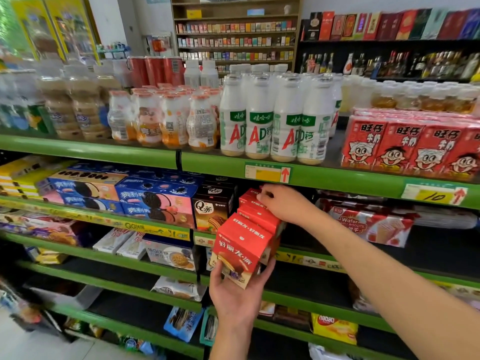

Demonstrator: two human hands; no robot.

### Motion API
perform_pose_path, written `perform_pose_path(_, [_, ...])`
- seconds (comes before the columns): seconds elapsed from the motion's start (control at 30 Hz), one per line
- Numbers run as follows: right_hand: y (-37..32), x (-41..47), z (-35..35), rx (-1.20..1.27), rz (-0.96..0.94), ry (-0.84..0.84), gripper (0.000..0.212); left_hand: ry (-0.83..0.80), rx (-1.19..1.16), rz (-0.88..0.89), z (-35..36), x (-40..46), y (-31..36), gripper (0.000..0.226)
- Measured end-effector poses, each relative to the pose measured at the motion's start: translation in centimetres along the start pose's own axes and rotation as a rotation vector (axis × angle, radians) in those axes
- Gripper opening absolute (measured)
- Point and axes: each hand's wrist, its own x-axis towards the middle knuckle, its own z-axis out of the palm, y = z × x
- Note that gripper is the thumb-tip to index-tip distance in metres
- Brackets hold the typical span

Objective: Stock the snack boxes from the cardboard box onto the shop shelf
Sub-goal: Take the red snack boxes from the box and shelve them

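Mid-stocking now: left hand (235,294) clamped under a red snack box (242,252), right hand (281,203) pinching the box (253,201) behind it on the shelf (337,179). Next, probably: sliding the near box in, snug against the rest.

Single head cam, wide-angle, aimed forward and slightly down at the green shop shelf (104,152) from close range. Both forearms enter from the bottom edge. Shelf tiers run left to right, near; cigarette rack (235,35) sits far behind, top centre.
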Motion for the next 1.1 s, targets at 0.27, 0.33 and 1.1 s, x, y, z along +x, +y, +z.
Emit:
perform_pose_path(0.27, [-0.3, -0.4, 1.3, 0.244, 0.103, -0.045, 0.028, -0.042, 0.018, -0.039, 1.5, 0.6, 0.3, 0.083])
perform_pose_path(0.33, [0.0, -0.5, 1.1, 0.272, 0.099, -0.091, 0.028, 0.0, -0.011, -0.018, 1.7, 0.9, 0.4, 0.078])
perform_pose_path(1.1, [5.1, -12.3, 5.7, -0.072, -0.541, 0.42, 0.077, 0.1, -0.18, 0.171, -1.4, -2.5, 6.4, 0.077])
